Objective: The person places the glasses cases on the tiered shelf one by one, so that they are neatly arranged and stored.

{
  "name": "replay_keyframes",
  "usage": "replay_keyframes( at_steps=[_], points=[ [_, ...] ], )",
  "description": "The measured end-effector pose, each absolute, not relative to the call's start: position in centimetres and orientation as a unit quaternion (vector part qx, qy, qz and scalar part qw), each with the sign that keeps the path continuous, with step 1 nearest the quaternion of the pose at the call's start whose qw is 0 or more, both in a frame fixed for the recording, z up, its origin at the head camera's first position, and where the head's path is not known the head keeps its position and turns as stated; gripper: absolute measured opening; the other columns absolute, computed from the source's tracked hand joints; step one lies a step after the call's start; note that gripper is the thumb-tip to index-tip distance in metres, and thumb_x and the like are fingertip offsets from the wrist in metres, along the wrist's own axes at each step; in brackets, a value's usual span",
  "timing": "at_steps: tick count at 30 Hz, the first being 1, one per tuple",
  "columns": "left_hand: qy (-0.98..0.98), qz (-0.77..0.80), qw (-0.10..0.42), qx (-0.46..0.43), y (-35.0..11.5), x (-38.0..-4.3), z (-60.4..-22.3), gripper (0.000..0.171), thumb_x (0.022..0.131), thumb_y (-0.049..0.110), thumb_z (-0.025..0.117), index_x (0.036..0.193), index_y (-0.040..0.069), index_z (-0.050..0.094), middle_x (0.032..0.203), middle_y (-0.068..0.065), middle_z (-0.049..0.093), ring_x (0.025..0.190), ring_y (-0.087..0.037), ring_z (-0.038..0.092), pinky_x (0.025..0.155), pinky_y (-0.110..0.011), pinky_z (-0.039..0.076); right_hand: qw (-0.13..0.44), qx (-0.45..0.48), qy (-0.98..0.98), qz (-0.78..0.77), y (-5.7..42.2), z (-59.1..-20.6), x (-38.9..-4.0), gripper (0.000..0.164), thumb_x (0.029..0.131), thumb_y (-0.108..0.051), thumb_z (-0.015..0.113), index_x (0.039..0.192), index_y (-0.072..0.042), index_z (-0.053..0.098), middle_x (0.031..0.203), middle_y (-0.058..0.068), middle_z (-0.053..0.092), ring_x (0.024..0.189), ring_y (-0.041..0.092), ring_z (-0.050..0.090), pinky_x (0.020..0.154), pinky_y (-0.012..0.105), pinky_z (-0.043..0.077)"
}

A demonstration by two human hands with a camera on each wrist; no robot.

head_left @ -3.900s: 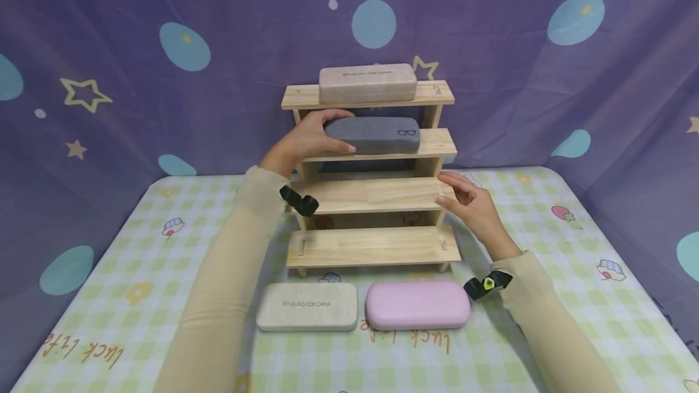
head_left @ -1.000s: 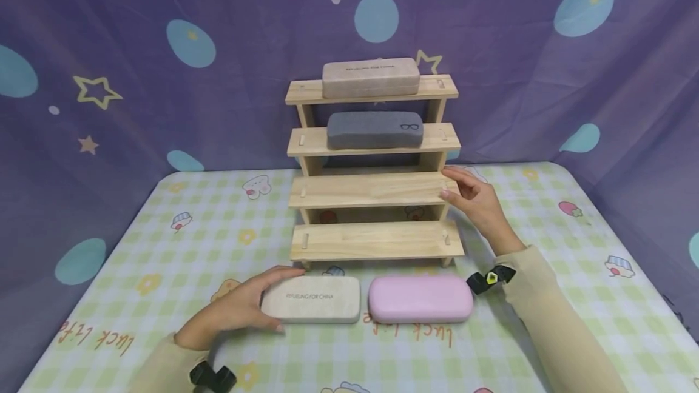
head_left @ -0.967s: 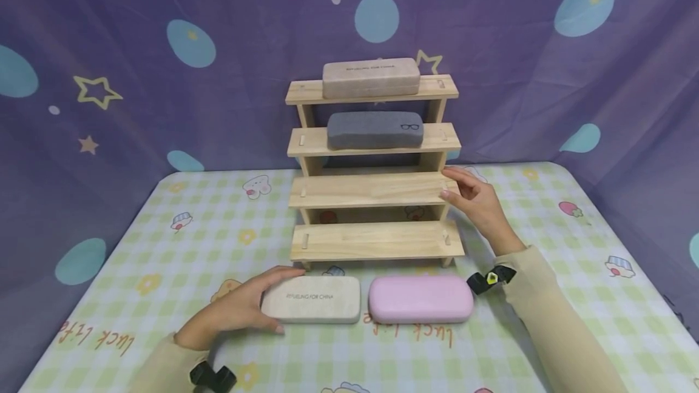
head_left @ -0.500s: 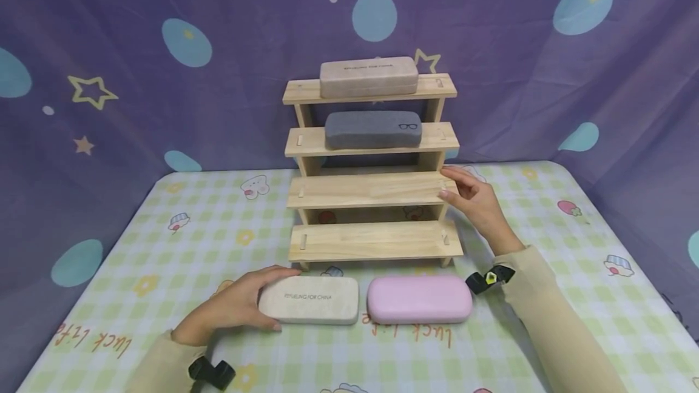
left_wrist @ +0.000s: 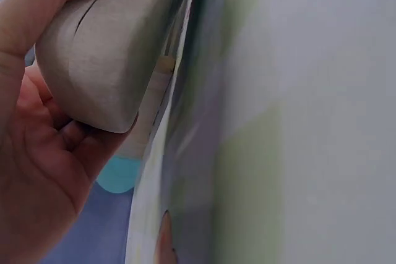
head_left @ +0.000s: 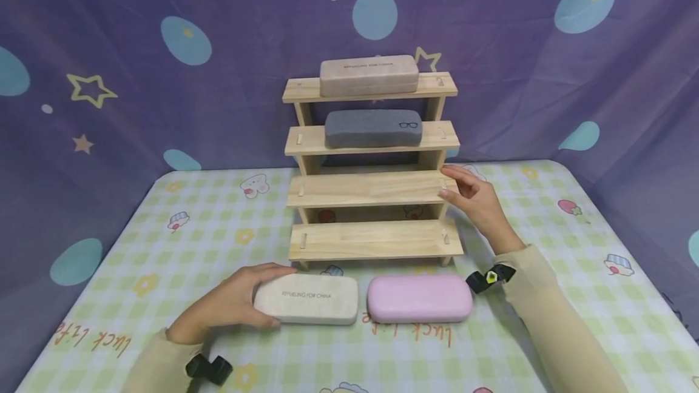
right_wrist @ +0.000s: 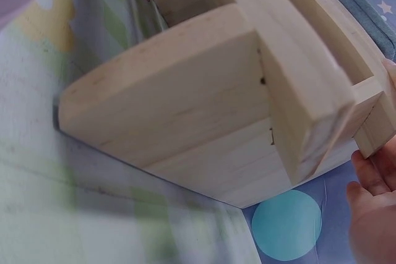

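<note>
My left hand (head_left: 230, 303) grips the left end of a cream glasses case (head_left: 308, 301) lettered "REFUELING FOR CHINA". In the left wrist view, thumb and fingers hold that case (left_wrist: 105, 54) from both sides, with a gap between its near end and the tablecloth. A wooden step shelf (head_left: 371, 241) stands behind it. My right hand (head_left: 475, 202) pinches the right end of the shelf's second board from the bottom; in the right wrist view the hand (right_wrist: 374, 196) is partly cut off. A pink glasses case (head_left: 419, 299) lies on the cloth to the right of the cream one.
A grey-blue glasses case (head_left: 374, 128) sits on the second board from the top, a beige one (head_left: 369, 76) on the top board. The two lower boards are bare. Checked cloth (head_left: 191, 259) covers the table; a purple curtain (head_left: 246, 77) hangs behind.
Earlier my left hand was at the grey-blue case on the shelf; it then came down to the cream case. Since half a second ago the cream case's left end has risen slightly. The right hand stays put.
</note>
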State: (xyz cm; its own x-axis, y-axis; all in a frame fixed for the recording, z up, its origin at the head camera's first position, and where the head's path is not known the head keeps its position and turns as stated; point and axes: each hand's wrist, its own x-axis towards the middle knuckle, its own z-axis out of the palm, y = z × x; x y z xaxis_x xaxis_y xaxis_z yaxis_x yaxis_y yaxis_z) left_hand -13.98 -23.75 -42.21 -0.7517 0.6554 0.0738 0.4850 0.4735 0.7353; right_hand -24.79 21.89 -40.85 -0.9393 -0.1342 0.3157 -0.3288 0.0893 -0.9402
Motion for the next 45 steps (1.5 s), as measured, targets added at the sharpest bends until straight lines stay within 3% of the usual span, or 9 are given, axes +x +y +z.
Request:
replay_keyframes(
  at_steps=[12,23,34,40,45],
  points=[
    [0.833,0.405,0.104,0.362,-24.5,-14.0,-40.9,0.078,0.063,0.021,0.087,0.131,0.004,0.054,0.126,-0.004,0.059,0.109,-0.014,0.056,0.086,-0.022,0.043,0.08,0.165,-0.728,0.66,21.9,-40.8,-25.0,0.047,0.087,-0.002,0.065,0.13,0.01,0.05,0.139,0.017,0.043,0.131,0.011,0.039,0.106,0.017,0.026],
    [0.818,0.407,0.074,0.401,-24.6,-14.5,-38.5,0.076,0.064,0.018,0.087,0.13,-0.002,0.054,0.125,-0.01,0.059,0.101,-0.01,0.054,0.07,-0.025,0.048,0.083,0.16,-0.723,0.666,22.0,-40.9,-25.1,0.047,0.086,-0.002,0.067,0.129,0.01,0.051,0.137,0.013,0.046,0.129,0.009,0.041,0.106,0.017,0.027],
    [0.831,0.39,0.065,0.39,-23.9,-15.3,-36.6,0.077,0.066,0.021,0.086,0.132,0.0,0.052,0.127,-0.01,0.058,0.108,-0.012,0.052,0.077,-0.025,0.048,0.087,0.167,-0.727,0.661,22.0,-41.3,-25.1,0.048,0.086,-0.011,0.069,0.129,0.003,0.054,0.137,0.01,0.047,0.13,0.01,0.04,0.105,0.016,0.028],
    [0.841,0.367,0.046,0.395,-23.2,-15.5,-36.0,0.078,0.065,0.024,0.087,0.133,0.004,0.053,0.126,-0.005,0.059,0.11,-0.013,0.053,0.084,-0.027,0.046,0.082,0.161,-0.734,0.655,21.9,-41.1,-25.0,0.048,0.087,-0.007,0.067,0.13,0.007,0.052,0.138,0.015,0.045,0.13,0.01,0.04,0.105,0.016,0.028],
    [0.833,0.36,0.026,0.419,-22.5,-16.0,-35.7,0.079,0.064,0.022,0.087,0.133,0.005,0.053,0.124,-0.009,0.059,0.109,-0.015,0.055,0.081,-0.026,0.046,0.08,0.165,-0.725,0.664,21.8,-41.1,-24.9,0.047,0.087,-0.002,0.066,0.13,0.01,0.05,0.138,0.015,0.045,0.129,0.009,0.041,0.106,0.017,0.027]
  ],
)
